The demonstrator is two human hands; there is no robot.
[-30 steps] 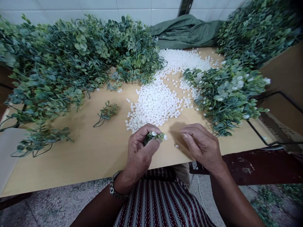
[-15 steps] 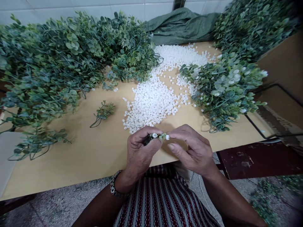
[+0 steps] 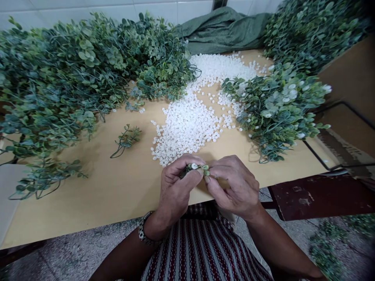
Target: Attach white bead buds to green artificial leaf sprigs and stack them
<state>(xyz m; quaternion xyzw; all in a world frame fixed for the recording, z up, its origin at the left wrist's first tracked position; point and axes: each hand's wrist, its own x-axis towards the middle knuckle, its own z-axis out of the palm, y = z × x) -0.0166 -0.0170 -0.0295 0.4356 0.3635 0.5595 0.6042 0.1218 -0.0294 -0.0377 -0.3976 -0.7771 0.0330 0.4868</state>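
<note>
In the head view, my left hand (image 3: 178,183) is closed around a small artificial leaf sprig (image 3: 206,170), most of which is hidden in the fingers. One white bead (image 3: 194,166) shows on the sprig between thumb and forefinger. My right hand (image 3: 234,187) pinches the sprig's right end, its thumb and forefinger covering the tip. Just beyond both hands lies a heap of small white beads (image 3: 187,125). A single loose sprig (image 3: 127,137) rests on the table to the left of the heap.
Piled green sprigs (image 3: 73,74) cover the table's (image 3: 96,195) back left. Sprigs with white beads (image 3: 278,109) lie at right, beside a cardboard box (image 3: 351,93) and a black wire frame (image 3: 319,160). Green cloth (image 3: 225,31) lies along the wall. More greenery (image 3: 325,246) is on the floor.
My right hand has moved left to the sprig and closed its fingers on the end. The white bead that showed at the tip is now covered. The view has shifted slightly.
</note>
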